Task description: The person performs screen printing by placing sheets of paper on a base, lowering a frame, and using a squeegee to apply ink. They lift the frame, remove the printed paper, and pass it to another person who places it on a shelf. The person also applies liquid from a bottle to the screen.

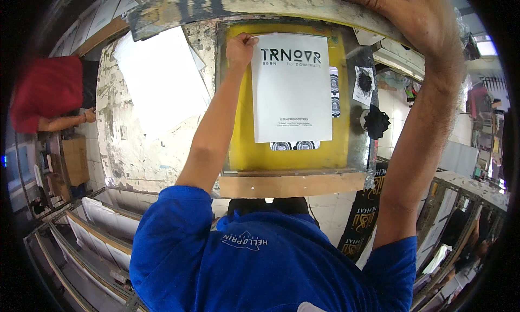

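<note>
A white paper sheet [292, 95] with black lettering lies over a yellow panel [241, 155] in front of me. My left hand [240, 49] pinches the sheet's upper left corner between thumb and fingers. Small black-and-white printed pieces [335, 90] stick out from under the sheet at its right and lower edges. Across the far side runs a long, paint-stained wooden frame bar [260, 6], nearer the camera than the panel. My right hand [417, 20] grips this bar at its right end, its thumb stretched along it; the other fingertips are cut off by the picture's upper edge.
A stack of white paper [162, 84] lies on the stained table [122, 155] at left. Beside the panel's right edge are an ink-blotted card [364, 84] and a crumpled black cloth [376, 122]. A person in a red shirt [49, 93] stands at left. Racks [92, 252] flank me.
</note>
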`<state>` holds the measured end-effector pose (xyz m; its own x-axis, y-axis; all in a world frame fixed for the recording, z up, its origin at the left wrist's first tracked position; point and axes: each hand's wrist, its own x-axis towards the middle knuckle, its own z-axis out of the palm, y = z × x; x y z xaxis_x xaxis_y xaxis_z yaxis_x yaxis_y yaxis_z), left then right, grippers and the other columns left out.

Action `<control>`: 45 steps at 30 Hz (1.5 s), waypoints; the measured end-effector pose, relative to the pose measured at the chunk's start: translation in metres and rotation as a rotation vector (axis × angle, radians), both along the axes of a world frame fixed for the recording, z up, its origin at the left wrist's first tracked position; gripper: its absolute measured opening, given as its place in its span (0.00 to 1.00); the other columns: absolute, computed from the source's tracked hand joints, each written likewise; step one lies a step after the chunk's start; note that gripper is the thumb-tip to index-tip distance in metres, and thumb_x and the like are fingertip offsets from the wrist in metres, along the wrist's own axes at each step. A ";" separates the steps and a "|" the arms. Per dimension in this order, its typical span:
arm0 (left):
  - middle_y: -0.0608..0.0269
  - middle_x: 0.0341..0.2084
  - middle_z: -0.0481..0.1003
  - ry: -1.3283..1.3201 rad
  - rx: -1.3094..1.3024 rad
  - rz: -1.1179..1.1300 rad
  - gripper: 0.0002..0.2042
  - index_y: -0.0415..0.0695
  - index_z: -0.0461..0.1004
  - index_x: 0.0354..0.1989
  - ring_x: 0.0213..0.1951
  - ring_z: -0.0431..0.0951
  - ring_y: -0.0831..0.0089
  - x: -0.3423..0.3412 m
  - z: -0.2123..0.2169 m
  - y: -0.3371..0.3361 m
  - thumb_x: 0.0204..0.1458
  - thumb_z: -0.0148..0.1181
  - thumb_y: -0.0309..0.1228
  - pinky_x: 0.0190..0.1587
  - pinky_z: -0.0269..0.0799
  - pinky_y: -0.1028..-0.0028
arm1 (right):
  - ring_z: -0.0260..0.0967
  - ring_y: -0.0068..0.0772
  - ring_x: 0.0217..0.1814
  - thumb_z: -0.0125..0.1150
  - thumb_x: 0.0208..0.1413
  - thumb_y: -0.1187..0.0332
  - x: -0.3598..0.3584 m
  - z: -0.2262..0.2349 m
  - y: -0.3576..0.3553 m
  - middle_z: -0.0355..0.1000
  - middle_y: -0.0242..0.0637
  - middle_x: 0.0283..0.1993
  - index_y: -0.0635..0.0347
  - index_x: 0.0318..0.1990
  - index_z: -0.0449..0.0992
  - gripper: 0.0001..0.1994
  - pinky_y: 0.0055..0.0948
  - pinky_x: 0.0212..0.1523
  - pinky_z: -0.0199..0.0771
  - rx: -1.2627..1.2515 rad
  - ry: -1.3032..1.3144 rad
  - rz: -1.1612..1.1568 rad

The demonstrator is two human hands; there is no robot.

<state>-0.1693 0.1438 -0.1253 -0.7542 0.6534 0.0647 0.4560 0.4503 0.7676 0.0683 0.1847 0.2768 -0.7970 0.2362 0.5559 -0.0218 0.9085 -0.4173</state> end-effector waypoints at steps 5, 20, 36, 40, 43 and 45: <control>0.57 0.26 0.81 -0.085 0.399 0.035 0.09 0.38 0.83 0.37 0.27 0.79 0.67 -0.002 0.019 -0.056 0.53 0.70 0.31 0.34 0.73 0.68 | 0.79 0.29 0.34 0.82 0.43 0.60 -0.007 0.005 0.021 0.83 0.41 0.35 0.66 0.46 0.84 0.24 0.29 0.39 0.79 -0.182 -0.084 0.000; 0.65 0.29 0.78 -0.025 0.562 0.757 0.05 0.34 0.78 0.35 0.31 0.73 0.78 -0.134 0.023 -0.421 0.61 0.60 0.23 0.36 0.69 0.75 | 0.79 0.29 0.30 0.81 0.33 0.59 0.003 -0.001 0.011 0.84 0.39 0.36 0.62 0.46 0.86 0.28 0.26 0.37 0.80 0.052 -0.067 -0.172; 0.69 0.45 0.79 0.762 -0.164 0.272 0.19 0.52 0.86 0.44 0.51 0.74 0.63 -0.043 0.025 -0.274 0.45 0.76 0.44 0.54 0.66 0.59 | 0.80 0.28 0.32 0.80 0.34 0.62 0.009 -0.013 -0.011 0.84 0.41 0.36 0.65 0.48 0.85 0.28 0.25 0.39 0.80 0.093 -0.012 -0.141; 0.70 0.52 0.76 0.408 -0.273 0.351 0.18 0.58 0.87 0.44 0.58 0.67 0.63 -0.017 -0.003 -0.246 0.45 0.74 0.48 0.60 0.57 0.57 | 0.80 0.29 0.32 0.80 0.34 0.62 0.009 -0.008 -0.024 0.85 0.40 0.36 0.64 0.48 0.85 0.28 0.26 0.39 0.81 0.172 -0.005 -0.175; 0.70 0.55 0.75 0.300 -0.284 0.369 0.14 0.56 0.88 0.39 0.59 0.67 0.62 -0.027 -0.002 -0.241 0.47 0.73 0.47 0.62 0.55 0.54 | 0.80 0.29 0.31 0.80 0.34 0.61 0.009 -0.009 -0.027 0.84 0.39 0.35 0.63 0.47 0.85 0.28 0.27 0.38 0.80 0.228 -0.006 -0.205; 0.69 0.55 0.76 0.504 -0.165 0.365 0.12 0.54 0.88 0.36 0.59 0.68 0.62 -0.022 -0.003 -0.235 0.48 0.73 0.44 0.62 0.57 0.56 | 0.80 0.30 0.30 0.80 0.35 0.59 0.009 -0.015 -0.001 0.84 0.38 0.34 0.62 0.46 0.86 0.27 0.27 0.38 0.80 0.142 -0.019 -0.149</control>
<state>-0.1908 -0.0912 -0.1287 -0.8332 0.3920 0.3900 0.5377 0.7389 0.4061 0.0776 0.1832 0.2617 -0.7696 0.2730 0.5772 0.1240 0.9507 -0.2843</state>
